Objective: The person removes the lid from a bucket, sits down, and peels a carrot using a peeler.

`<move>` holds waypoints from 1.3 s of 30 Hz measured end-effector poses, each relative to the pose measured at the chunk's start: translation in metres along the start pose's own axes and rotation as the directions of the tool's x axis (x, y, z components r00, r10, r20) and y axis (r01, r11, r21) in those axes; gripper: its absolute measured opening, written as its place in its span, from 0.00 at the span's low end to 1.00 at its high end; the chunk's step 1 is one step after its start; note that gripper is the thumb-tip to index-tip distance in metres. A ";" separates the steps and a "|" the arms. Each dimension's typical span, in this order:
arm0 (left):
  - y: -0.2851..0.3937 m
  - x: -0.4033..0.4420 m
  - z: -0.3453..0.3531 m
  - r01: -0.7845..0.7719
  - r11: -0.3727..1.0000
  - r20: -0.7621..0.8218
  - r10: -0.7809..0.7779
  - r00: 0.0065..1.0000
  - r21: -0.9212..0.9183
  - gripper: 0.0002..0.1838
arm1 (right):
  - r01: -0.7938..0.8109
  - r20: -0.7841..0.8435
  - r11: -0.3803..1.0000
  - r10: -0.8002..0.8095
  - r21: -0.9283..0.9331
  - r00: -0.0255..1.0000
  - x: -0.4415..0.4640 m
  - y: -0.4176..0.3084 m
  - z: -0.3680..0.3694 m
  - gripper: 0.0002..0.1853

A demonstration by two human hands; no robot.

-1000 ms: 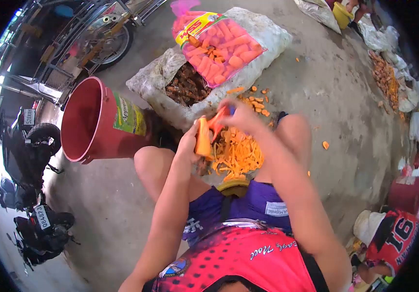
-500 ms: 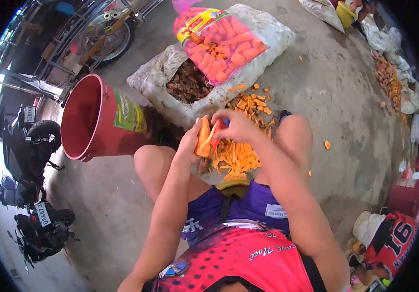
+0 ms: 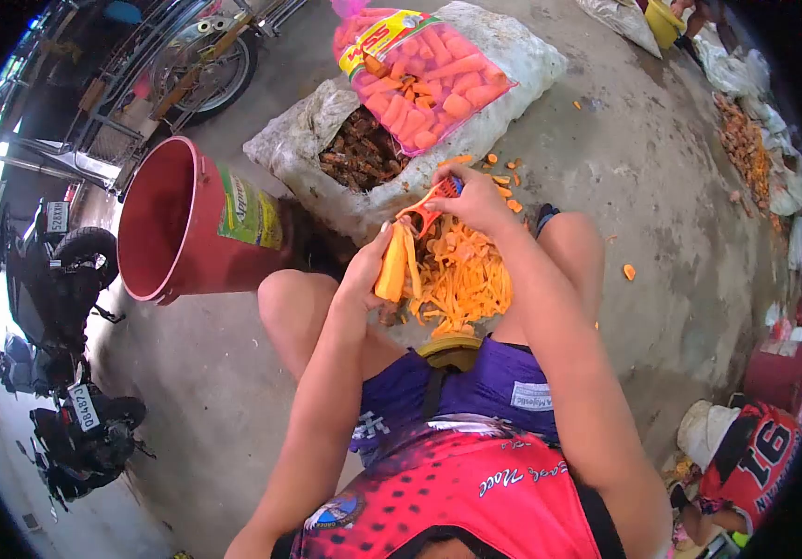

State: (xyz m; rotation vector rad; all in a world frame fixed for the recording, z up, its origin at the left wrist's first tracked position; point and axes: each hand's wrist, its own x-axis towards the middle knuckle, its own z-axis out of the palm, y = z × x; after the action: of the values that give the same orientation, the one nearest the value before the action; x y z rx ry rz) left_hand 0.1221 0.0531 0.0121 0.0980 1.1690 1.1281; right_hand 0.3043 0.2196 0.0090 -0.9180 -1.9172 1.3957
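Note:
My left hand [image 3: 364, 272] is closed round a peeled-looking orange carrot [image 3: 390, 270], held upright between my knees. A loose strip of peel hangs along the carrot's right side. In my right hand [image 3: 478, 199] is a red peeler [image 3: 431, 204] with a blue part, just beyond the carrot's upper end. A thin peel trails from the peeler toward the carrot. Below both hands, a heap of carrot peelings [image 3: 464, 272] lies on the floor. Dark, unpeeled carrots [image 3: 363, 154] fill the mouth of a white sack [image 3: 280, 140] in front of me.
A pink plastic bag of carrots [image 3: 438, 84] rests on the white sacking. The red bucket [image 3: 156, 224] stands left of my knee. Motorcycles [image 3: 56, 270] are parked further left. At lower right sits a person in a red jersey [image 3: 764, 461]; another person's hand [image 3: 694, 14] shows at upper right.
My right hand has moved up and away from the carrot with the peeler, drawing out a strip of peel. My left hand keeps its hold on the carrot, nearly in place.

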 end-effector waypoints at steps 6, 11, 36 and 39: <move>0.012 -0.017 0.031 -0.039 0.977 -0.047 0.029 0.998 -0.209 0.25 | 0.008 0.238 1.000 -0.008 0.000 0.971 -0.033 -0.032 0.019 0.20; 0.005 -0.021 0.013 0.046 0.999 0.076 -0.045 0.996 -0.011 0.26 | -0.010 -0.088 0.997 0.003 -0.072 0.996 0.007 0.026 -0.012 0.24; 0.006 -0.018 0.010 -0.353 0.935 0.215 0.349 0.912 -0.020 0.27 | -0.208 0.124 0.648 0.428 -0.733 0.895 -0.020 0.027 0.037 0.18; 0.015 -0.008 -0.002 -0.364 0.897 0.220 0.419 0.881 -0.251 0.41 | -0.248 0.118 0.730 0.410 -0.637 0.905 -0.027 0.003 0.030 0.17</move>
State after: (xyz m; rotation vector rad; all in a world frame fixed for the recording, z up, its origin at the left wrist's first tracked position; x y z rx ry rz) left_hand 0.1115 0.0541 0.0253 0.3351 0.8014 1.5370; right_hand 0.2969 0.1823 -0.0042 -1.5148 -2.5773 1.1096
